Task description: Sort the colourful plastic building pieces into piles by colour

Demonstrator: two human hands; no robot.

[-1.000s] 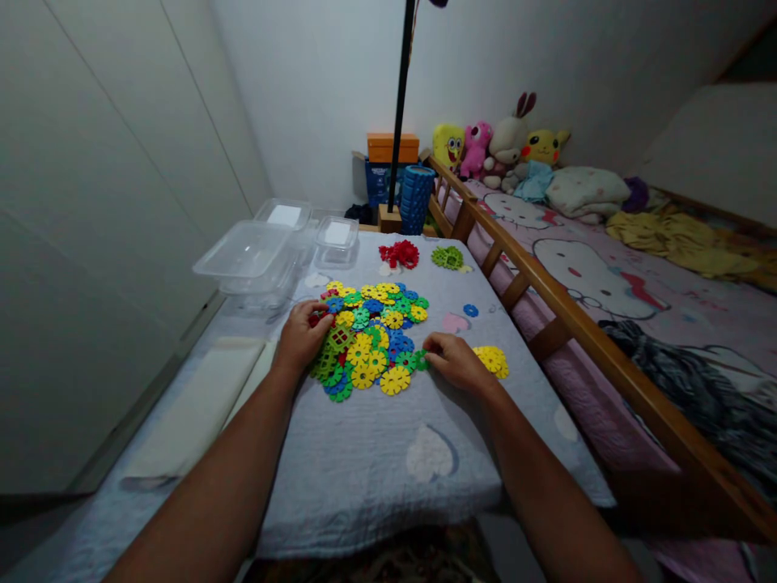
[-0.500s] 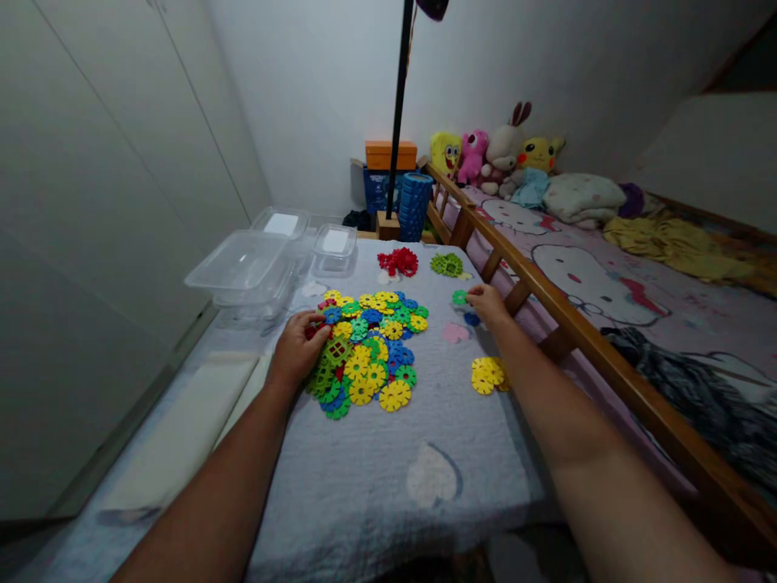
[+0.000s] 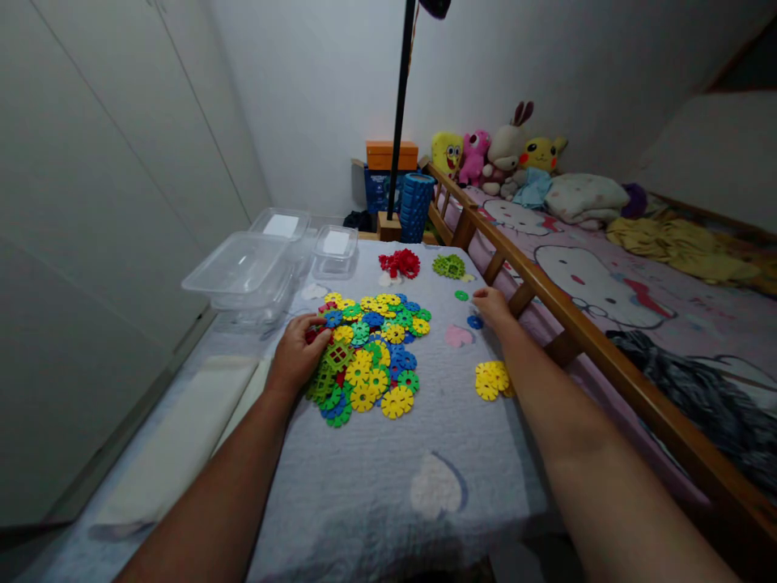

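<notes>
My left hand [image 3: 299, 353] rests on the left side of a mixed heap of plastic snowflake discs [image 3: 377, 377], its thumb and fingers apart over red pieces. Yellow, blue and green discs make up much of that heap, with olive-green square lattice pieces [image 3: 336, 355] beside my thumb. On the right, my right hand [image 3: 493, 308] is just above the cloth, fingers slightly parted and holding nothing I can see. A single green disc [image 3: 461, 295] lies flat just left of its fingertips. Below the hand are a blue disc [image 3: 474, 322] and a small group of yellow discs [image 3: 490, 379].
Red pieces [image 3: 399, 263] and light-green pieces [image 3: 449, 265] form separate piles at the table's far end. Clear plastic containers [image 3: 239, 263] stand at the left. A wooden bed rail [image 3: 549, 312] runs along the right edge, and a lamp pole [image 3: 397, 113] rises behind.
The green disc that was between my right fingertips now lies on the cloth, let go. My right hand has drawn slightly to the right. My left hand stays on the heap.
</notes>
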